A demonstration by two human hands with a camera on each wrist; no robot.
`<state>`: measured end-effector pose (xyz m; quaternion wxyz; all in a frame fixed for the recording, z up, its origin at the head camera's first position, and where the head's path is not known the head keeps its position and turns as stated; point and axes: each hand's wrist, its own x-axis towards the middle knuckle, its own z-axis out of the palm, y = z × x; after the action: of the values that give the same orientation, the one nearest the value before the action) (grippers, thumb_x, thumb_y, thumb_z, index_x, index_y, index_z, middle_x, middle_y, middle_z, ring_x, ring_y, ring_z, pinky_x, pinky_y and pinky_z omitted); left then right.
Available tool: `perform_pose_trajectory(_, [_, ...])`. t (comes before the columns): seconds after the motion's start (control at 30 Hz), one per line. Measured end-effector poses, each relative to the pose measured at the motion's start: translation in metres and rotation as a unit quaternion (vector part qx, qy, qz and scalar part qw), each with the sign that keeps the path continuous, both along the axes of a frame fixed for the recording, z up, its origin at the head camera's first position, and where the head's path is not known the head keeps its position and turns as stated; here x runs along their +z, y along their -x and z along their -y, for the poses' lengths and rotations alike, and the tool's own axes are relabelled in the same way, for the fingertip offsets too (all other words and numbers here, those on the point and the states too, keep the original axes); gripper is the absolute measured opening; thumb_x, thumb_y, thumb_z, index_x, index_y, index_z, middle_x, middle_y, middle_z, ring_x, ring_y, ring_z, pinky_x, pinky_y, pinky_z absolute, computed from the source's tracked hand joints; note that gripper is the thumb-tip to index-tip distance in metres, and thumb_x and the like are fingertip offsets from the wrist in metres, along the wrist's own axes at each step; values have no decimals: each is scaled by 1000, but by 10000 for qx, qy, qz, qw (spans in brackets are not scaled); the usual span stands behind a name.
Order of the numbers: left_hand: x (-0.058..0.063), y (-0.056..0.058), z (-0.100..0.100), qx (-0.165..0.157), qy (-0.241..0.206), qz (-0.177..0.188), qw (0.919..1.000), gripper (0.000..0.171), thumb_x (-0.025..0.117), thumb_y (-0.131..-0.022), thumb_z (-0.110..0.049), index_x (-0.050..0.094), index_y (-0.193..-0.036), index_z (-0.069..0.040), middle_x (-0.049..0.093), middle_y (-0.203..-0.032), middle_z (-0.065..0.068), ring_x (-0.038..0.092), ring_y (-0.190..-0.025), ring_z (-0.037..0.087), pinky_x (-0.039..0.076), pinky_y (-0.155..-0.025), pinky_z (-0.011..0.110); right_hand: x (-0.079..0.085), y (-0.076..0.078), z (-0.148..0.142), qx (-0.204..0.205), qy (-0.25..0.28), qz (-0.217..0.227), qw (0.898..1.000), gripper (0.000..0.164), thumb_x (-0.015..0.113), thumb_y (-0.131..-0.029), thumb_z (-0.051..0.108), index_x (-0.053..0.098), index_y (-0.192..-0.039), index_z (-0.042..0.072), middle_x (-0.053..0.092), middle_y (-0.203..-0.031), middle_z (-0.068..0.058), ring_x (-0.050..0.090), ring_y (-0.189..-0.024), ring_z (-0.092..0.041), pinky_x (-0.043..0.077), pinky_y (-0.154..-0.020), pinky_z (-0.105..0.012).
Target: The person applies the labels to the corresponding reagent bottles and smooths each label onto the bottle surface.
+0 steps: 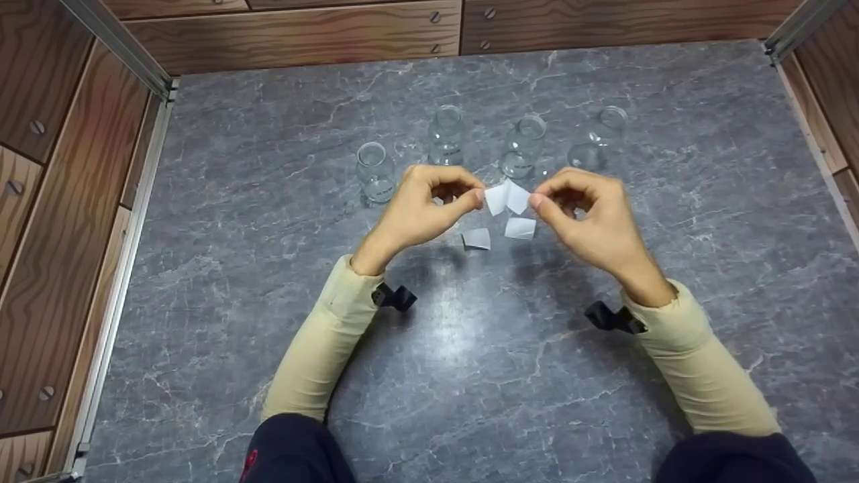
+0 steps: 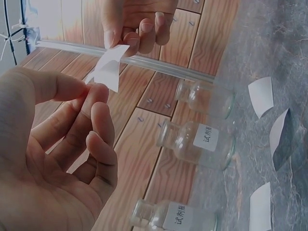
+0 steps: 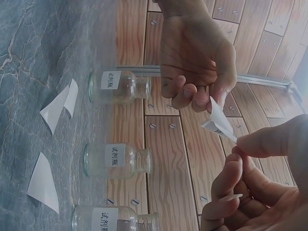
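Both hands pinch one small white paper label (image 1: 507,196), bent into a V above the table, with dark print on part of it in the right wrist view. The left hand (image 1: 428,204) holds its left edge between thumb and index finger. At the opposite edge, the right hand (image 1: 590,215) grips it the same way. Curved white paper pieces (image 1: 476,239) lie on the table below the hands. Behind them stand several clear glass bottles, among them a left bottle (image 1: 376,178) and a labelled bottle (image 2: 197,144). No label shows on the rightmost bottle (image 1: 597,141).
The tabletop (image 1: 456,402) is grey with a marble pattern. Wood-patterned panels (image 1: 295,33) rise at the back and both sides, with a metal rail (image 1: 127,261) along the left. Each sleeve cuff carries a black wrist mount (image 1: 614,316).
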<state>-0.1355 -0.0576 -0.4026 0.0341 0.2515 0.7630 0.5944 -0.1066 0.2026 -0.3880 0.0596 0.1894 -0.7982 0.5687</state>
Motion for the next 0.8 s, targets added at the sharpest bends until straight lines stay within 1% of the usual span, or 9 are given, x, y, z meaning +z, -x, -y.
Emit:
perform_pose_trajectory(0.13, [0, 1, 1, 38, 18, 1, 10000, 10, 72, -97, -7, 82, -98, -5, 77, -83, 2, 59, -67, 8, 49, -61, 23, 1, 0, -1, -28, -23, -19, 10000, 6, 76, -93, 2, 78, -91, -4, 69, -80, 0, 52, -61, -9, 43, -53, -19])
perform_pose_trajectory(0.23, [-1, 2, 2, 55, 0, 44, 10000, 10, 72, -96, -6, 82, -97, -5, 77, -83, 2, 59, -68, 10, 49, -61, 23, 1, 1, -2, -33, -55, -24, 10000, 10, 76, -93, 5, 77, -92, -5, 70, -80, 1, 52, -62, -9, 43, -53, -19])
perform_pose_trajectory(0.3, [-2, 3, 2, 66, -10, 81, 9999, 10, 72, -96, -6, 82, -97, -5, 77, -84, 2, 60, -68, 11, 49, -61, 23, 2, 1, -3, -52, -63, -12, 10000, 8, 76, -93, 3, 77, -91, -5, 70, -80, 1, 52, -62, -9, 43, -53, -19])
perform_pose_trajectory(0.33, [-2, 3, 2, 69, 0, 95, 9999, 10, 72, -96, -6, 82, -97, -5, 77, -84, 2, 60, -68, 11, 49, -61, 23, 2, 1, -3, -67, -58, 14, 10000, 5, 76, -93, 2, 78, -91, -2, 69, -80, 1, 52, -62, -10, 43, -53, -19])
perform_pose_trajectory(0.53, [-7, 7, 2, 123, 101, 169, 9997, 11, 71, -97, -7, 82, -98, -5, 78, -85, 3, 61, -68, 9, 52, -62, 23, 5, 3, -9, -169, -211, 145, 9995, 4, 75, -92, 0, 78, -92, -3, 71, -80, 0, 53, -62, -10, 45, -54, -18])
perform_pose_trajectory(0.57, [-8, 7, 1, 136, 109, 193, 9997, 11, 71, -97, -7, 82, -98, -5, 78, -85, 3, 61, -68, 9, 52, -62, 23, 5, 3, -11, -188, -241, 167, 9994, 5, 75, -92, 0, 77, -93, -5, 71, -80, 0, 53, -62, -10, 45, -54, -18])
perform_pose_trajectory(0.73, [-11, 11, -5, 231, 131, 329, 9991, 11, 71, -98, -6, 82, -98, -5, 78, -85, 4, 62, -68, 9, 52, -63, 21, 12, 3, -21, -338, -324, 332, 9984, 4, 74, -91, -5, 77, -93, -6, 70, -78, 2, 53, -60, -10, 44, -53, -18])
perform_pose_trajectory(0.8, [-12, 12, -10, 207, 194, 380, 9989, 11, 71, -98, -6, 81, -99, -3, 78, -86, 6, 64, -70, 9, 54, -65, 22, 14, 4, -25, -418, -304, 347, 9981, 4, 74, -91, -6, 77, -94, -7, 71, -78, 4, 53, -60, -10, 45, -53, -18])
